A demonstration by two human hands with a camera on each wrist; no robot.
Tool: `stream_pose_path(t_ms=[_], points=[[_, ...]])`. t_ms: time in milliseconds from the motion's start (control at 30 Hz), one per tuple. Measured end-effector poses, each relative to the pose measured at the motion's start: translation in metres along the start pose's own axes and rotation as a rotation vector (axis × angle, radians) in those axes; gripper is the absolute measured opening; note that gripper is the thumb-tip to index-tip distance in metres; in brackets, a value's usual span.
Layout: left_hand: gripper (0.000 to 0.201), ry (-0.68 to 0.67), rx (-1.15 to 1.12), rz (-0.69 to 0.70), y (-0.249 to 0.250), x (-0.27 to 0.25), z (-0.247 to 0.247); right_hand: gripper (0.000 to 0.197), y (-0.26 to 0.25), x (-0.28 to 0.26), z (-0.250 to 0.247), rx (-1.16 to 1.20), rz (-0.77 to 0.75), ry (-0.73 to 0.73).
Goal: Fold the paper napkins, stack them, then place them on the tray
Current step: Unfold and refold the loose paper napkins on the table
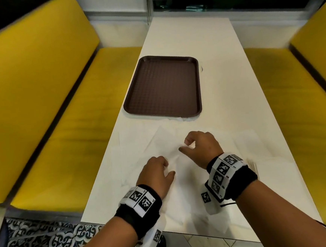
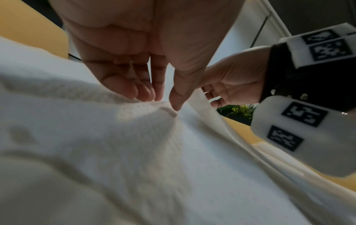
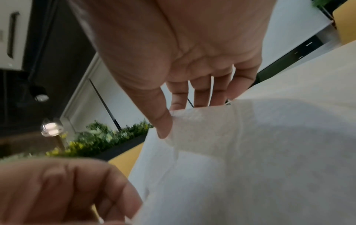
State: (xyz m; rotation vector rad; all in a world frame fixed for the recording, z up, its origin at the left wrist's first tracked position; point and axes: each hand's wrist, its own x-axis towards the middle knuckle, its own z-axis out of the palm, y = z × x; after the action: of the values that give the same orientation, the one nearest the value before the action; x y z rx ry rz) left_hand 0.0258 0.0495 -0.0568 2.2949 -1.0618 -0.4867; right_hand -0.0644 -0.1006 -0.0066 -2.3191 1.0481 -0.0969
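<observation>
1. At the near end of the white bench (image 1: 225,103), several white napkins (image 1: 140,144) lie spread and overlapping, hard to tell apart against the pale top
2. The left hand (image 1: 156,174) has its fingers (image 2: 142,91) curled, pinching a raised ridge of the napkin (image 2: 134,144) between thumb and fingertips
3. The right hand (image 1: 201,145) pinches an edge of the same sheet between thumb and forefinger; the right wrist view shows the thumb (image 3: 163,124) pressed on the lifted edge
4. The sheet is bunched and lifted between the two hands, which sit near each other; whether it is already creased cannot be told
5. The brown tray (image 1: 163,88) lies farther along the bench, well beyond the hands, with nothing on it
6. To the right of the right wrist, what looks like a stack (image 1: 259,166) of napkins rests on the bench; whether these are folded is unclear
7. By my reading the task is early: folding is under way, no finished pile is plainly shown, and the stacking and the move to the tray are still to come
</observation>
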Motion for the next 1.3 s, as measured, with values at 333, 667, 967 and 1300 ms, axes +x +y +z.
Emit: stream_pose_path(t_ms=[333,667,967,1300], points=[[0.045,0.212,-0.112,0.002,-0.001,-0.01,-0.048,0.019,-0.022,-0.015,-0.047,0.805,-0.118,-0.027],[0.06,0.049,-0.818,-0.229,0.02,-0.015,-0.065,0.012,-0.024,-0.037,-0.082,1.084,-0.143,0.031],[0.028,0.138,-0.778,-0.032,0.041,-0.008,-0.067,0.015,0.02,-0.064,-0.105,1.049,-0.034,0.19],[0.013,0.182,-0.428,0.178,0.1,-0.006,-0.066,0.035,0.073,-0.101,-0.133,0.786,-0.089,0.199]])
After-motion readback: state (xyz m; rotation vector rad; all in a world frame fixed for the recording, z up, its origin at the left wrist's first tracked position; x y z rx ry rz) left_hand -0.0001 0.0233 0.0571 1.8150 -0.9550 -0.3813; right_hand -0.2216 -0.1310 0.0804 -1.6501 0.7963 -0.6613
